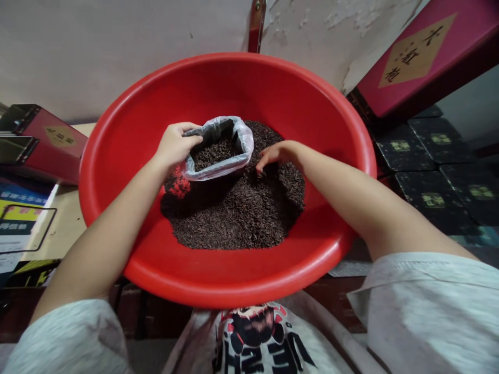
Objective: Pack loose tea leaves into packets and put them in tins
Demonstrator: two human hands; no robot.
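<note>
My left hand (178, 145) grips the left side of a plastic-lined container (220, 170), thumb over the rim. Its clear plastic liner is folded outward around the mouth, and dark loose tea leaves (217, 154) fill part of it. The container is tilted above a heap of the same tea (234, 223) in a big red basin (218, 291). Just right of the container, my right hand (277, 154) reaches palm down into the heap. Its fingers curl around some leaves; the fingertips are partly hidden.
A pink tin (432, 57) with a gold diamond label leans at the upper right, above several black-lidded tins (421, 143). More pink tins (58, 137) lie at the left, near printed sheets (23, 213). A wall (125, 41) stands behind the basin.
</note>
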